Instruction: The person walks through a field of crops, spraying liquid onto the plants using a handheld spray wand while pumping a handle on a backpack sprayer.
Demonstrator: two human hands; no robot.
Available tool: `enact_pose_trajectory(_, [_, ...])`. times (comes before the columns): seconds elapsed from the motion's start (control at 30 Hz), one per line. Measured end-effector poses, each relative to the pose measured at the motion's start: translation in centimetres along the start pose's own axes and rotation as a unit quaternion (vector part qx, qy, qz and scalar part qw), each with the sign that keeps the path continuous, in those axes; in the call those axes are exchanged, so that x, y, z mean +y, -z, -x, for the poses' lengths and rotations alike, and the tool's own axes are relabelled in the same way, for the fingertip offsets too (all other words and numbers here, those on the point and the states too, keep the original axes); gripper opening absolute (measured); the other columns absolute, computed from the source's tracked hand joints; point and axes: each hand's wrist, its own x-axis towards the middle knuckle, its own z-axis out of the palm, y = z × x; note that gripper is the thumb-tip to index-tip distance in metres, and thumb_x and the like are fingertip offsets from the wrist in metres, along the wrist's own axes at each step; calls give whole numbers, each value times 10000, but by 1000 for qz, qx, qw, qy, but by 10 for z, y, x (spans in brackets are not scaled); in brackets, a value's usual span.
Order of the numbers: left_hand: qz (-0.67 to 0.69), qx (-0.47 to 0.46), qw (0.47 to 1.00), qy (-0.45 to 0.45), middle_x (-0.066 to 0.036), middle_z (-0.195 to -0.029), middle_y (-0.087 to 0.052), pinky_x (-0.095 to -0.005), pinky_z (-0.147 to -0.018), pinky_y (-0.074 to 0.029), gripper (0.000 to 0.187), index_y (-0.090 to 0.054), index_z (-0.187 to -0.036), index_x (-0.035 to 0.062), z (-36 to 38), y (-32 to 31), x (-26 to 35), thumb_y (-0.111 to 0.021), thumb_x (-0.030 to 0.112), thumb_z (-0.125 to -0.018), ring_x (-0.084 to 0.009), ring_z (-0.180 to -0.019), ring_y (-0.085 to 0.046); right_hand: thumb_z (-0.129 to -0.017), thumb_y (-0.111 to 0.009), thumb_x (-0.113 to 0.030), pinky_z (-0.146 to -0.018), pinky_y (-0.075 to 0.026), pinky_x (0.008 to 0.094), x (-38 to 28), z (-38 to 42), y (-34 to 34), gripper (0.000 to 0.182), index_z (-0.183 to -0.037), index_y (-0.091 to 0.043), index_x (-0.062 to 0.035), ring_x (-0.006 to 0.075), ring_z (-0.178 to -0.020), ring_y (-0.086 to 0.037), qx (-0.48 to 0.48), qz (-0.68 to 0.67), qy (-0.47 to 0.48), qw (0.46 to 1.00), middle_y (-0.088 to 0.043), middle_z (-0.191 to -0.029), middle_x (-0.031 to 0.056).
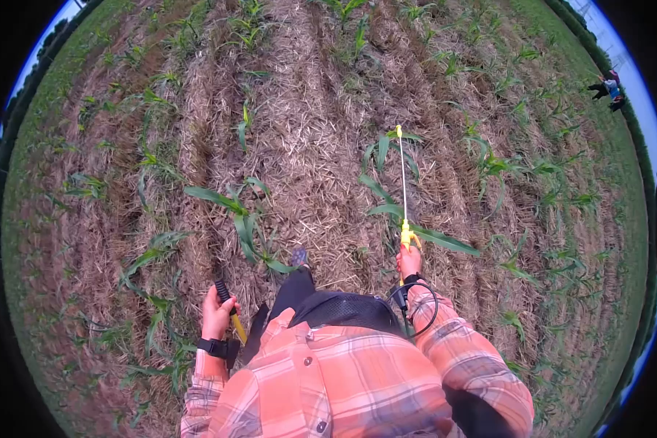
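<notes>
My right hand [409, 260] is closed around the yellow handle of a spray wand [404, 182]. Its thin pale lance points forward, ending in a yellow nozzle [398, 131] over the leaves of a young corn plant [382, 151]. A black hose [432, 326] loops beside my right wrist. Down at the left, my left hand [216, 315] is wrapped around the black grip of a yellow pump lever [239, 330]. Whatever the lever joins is hidden behind my body. Another corn plant [244, 221] grows ahead of my left hand.
Rows of young corn stand in soil strewn with straw [299, 139]. One of my shoes [300, 256] shows just ahead of my body. Far off at the right edge, a person [612, 89] is near the green grass.
</notes>
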Motion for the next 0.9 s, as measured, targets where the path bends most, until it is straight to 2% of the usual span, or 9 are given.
enact_pose_trajectory(0.17, [10,-1,1000,5,-56,-728,-494,-249,-461,-454,282,-382,-998,29,-71,-1,22,-445,-86,-748,-122,-567,-519,-821,-463,-224,-304,-321,221,-14,-17,-61,168,-769,-460,-64,70,-359,-395,-44,82,19,995,-472,-534,7])
enact_pose_trajectory(0.23, [-12,4,1000,10,-58,-703,-492,-251,-450,-451,284,-381,-996,30,-95,5,24,-450,-88,-747,-124,-551,-517,-790,-510,-240,-453,-391,273,-36,-16,-85,195,-758,-519,-48,114,-476,-504,-77,96,6,992,-534,-577,31])
enact_pose_trajectory(0.3, [-2,7,1000,11,-62,-690,-495,-253,-446,-451,283,-380,-991,30,-117,16,25,-451,-92,-745,-127,-546,-518,-803,-484,-236,-347,-349,235,-54,-17,-112,181,-792,-496,-55,82,-384,-438,-87,139,75,984,-504,-536,13])
enact_pose_trajectory(0.37, [21,-6,1000,14,-68,-706,-500,-259,-451,-457,298,-382,-1008,27,-132,24,35,-467,-80,-744,-133,-558,-527,-796,-494,-242,-397,-372,251,-70,-21,-135,200,-790,-516,-43,92,-431,-477,-123,232,145,954,-522,-544,11])
enact_pose_trajectory(0.4, [22,-7,1000,12,-68,-706,-500,-259,-451,-457,298,-382,-1008,27,-136,27,46,-467,-80,-744,-133,-558,-527,-792,-501,-244,-448,-391,260,-87,-17,-145,208,-791,-528,-38,101,-476,-501,-165,191,92,963,-533,-557,16])
enact_pose_trajectory(0.53, [83,-65,994,13,-77,-774,-515,-289,-575,-489,339,-386,-1055,16,-123,49,113,-515,-11,-743,-159,-638,-555,-772,-528,-232,-513,-415,261,-110,-28,-180,207,-833,-540,-35,112,-542,-525,-207,254,201,923,-560,-618,42])
enact_pose_trajectory(0.67, [106,-123,986,-37,-78,-795,-520,-342,-628,-498,414,-377,-1054,24,-88,81,176,-603,121,-722,-194,-703,-572,-764,-561,-224,-565,-434,258,-162,-25,-191,245,-901,-521,-24,109,-589,-540,-308,233,124,914,-577,-662,46])
enact_pose_trajectory(0.77, [61,-121,990,-29,-74,-796,-523,-314,-632,-495,356,-394,-1039,27,-96,81,195,-569,93,-737,-174,-713,-562,-762,-574,-225,-583,-438,254,-176,-36,-200,263,-921,-511,-24,109,-605,-544,-318,234,134,909,-579,-667,47])
enact_pose_trajectory(0.9, [81,-6,997,8,-70,-769,-516,-275,-548,-487,265,-386,-1057,18,-172,24,163,-427,-10,-797,-146,-620,-544,-755,-583,-226,-438,-385,228,-184,-66,-214,298,-954,-473,-34,82,-484,-490,-329,176,97,923,-575,-649,34])
